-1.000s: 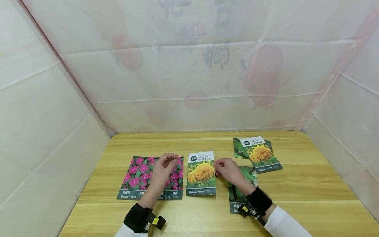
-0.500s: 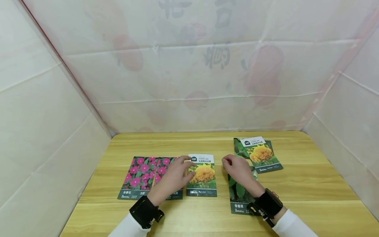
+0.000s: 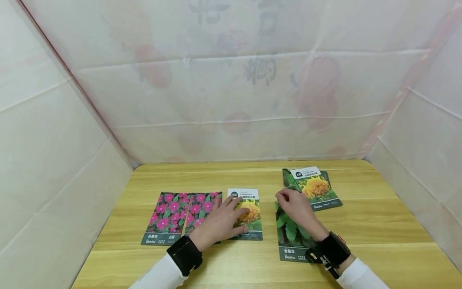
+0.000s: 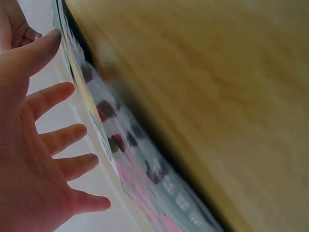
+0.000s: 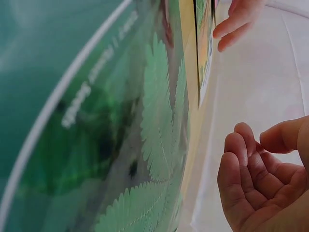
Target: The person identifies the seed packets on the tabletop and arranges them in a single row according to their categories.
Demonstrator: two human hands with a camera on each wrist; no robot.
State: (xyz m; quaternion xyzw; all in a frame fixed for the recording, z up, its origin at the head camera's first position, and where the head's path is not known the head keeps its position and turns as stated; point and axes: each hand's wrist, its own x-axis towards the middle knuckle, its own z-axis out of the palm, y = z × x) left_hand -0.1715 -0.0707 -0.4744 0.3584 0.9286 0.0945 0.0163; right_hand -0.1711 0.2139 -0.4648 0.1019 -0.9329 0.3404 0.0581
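Fingers spread, my left hand (image 3: 218, 224) lies over a yellow-flower seed packet (image 3: 255, 225) in mid-table, hiding part of its front; I cannot tell how firmly it touches. In the left wrist view the fingers of that hand are straight, with nothing between them. My right hand (image 3: 297, 210) hovers over the upper part of a green-leaf seed packet (image 3: 288, 235). Its fingers (image 5: 236, 150) are loosely curled in the right wrist view, thumb slightly apart, holding nothing. Two pink-flower seed packets, one (image 3: 167, 212) at far left and one (image 3: 198, 206) partly under the left forearm, lie side by side.
At the back right, another yellow-flower seed packet (image 3: 315, 187) overlaps a green-leaf packet (image 3: 288, 180) and a further dark-edged packet. Pale printed cloth walls (image 3: 231, 140) enclose the wooden table (image 3: 245, 269) at the back and both sides.
The left hand has moved right from the pink-flower packets onto the middle yellow-flower packet, its fingers spreading. The right hand has drawn away rightward from that packet's edge.
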